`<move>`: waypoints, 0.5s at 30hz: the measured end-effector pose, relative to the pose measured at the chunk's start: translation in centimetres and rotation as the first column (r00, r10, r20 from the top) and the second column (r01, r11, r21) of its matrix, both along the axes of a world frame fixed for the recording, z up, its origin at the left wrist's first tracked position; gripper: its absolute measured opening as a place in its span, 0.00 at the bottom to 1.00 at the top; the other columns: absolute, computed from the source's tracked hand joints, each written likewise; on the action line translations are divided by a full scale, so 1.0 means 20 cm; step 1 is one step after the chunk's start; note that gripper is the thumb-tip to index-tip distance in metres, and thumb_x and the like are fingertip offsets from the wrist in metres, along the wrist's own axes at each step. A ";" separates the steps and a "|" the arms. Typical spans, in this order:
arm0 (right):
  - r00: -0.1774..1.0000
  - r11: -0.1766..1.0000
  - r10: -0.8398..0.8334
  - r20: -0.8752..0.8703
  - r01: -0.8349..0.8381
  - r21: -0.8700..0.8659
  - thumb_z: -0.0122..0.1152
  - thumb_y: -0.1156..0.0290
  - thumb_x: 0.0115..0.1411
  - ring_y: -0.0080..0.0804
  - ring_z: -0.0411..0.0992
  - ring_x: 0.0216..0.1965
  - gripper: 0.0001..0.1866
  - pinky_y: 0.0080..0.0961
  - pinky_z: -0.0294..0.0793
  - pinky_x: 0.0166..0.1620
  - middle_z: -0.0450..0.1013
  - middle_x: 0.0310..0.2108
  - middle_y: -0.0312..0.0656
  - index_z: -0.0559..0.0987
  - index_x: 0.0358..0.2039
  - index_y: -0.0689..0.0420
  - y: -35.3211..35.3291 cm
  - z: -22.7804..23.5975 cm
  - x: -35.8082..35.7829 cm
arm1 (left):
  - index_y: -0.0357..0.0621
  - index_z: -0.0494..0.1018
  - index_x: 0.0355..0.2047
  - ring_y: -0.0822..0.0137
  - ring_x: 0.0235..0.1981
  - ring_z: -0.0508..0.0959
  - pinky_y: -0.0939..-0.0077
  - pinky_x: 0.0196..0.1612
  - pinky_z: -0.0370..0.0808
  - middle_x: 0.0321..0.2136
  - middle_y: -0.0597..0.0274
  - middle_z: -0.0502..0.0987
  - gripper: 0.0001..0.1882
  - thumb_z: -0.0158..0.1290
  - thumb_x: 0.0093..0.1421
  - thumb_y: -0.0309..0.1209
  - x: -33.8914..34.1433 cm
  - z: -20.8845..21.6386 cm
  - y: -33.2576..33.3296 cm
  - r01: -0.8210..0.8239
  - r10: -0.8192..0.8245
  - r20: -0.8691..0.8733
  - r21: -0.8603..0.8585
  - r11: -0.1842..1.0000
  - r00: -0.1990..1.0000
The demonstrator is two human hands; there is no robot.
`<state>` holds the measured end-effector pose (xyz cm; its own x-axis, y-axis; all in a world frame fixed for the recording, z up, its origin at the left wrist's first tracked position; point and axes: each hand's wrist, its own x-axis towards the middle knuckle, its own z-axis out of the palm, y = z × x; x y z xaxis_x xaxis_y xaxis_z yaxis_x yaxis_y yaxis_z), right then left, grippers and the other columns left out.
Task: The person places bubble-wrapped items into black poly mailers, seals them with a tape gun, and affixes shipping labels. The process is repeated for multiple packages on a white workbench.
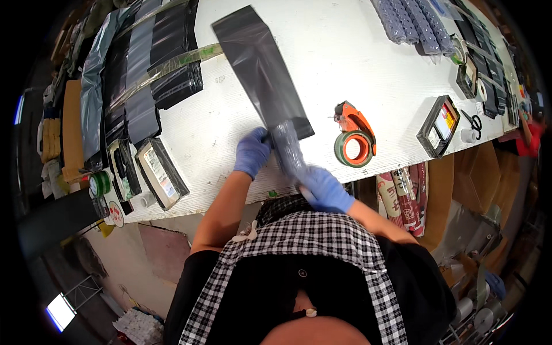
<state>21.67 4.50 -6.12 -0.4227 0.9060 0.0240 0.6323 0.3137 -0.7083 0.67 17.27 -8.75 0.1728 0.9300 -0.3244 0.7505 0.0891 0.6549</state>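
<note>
A long black plastic mailing bag (261, 69) lies aslant on the white table. At its near end is a bubble-wrapped roll (289, 150), its far tip at the bag's mouth; how far it reaches inside is hidden. Blue gloves cover both hands. My left hand (253, 153) is closed at the bag's near left corner, beside the roll. With curled fingers my right hand (326, 190) grips the roll's near end, slightly blurred. To the right of the bag sits an orange tape dispenser (357, 135) with a roll of tape.
Strapped stacks of black and grey bags (172, 52) cover the table's left. Several bubble-wrapped rolls (411, 23) lie at the far right. Black open boxes (439, 126) (161, 172) stand near both ends. Scissors (472, 122) are at the right edge. Cardboard boxes (468, 178) stand below.
</note>
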 end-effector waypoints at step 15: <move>0.776 0.707 -0.630 0.012 0.580 -0.405 0.64 0.67 0.56 0.44 0.74 0.38 0.29 0.38 0.74 0.45 0.76 0.34 0.48 0.65 0.56 0.62 0.23 0.03 -0.28 | 0.43 0.75 0.28 0.77 0.22 0.77 0.83 0.23 0.73 0.22 0.65 0.78 0.08 0.60 0.60 0.32 -0.42 0.12 -0.29 -0.187 0.396 0.383 -0.478 0.858 0.835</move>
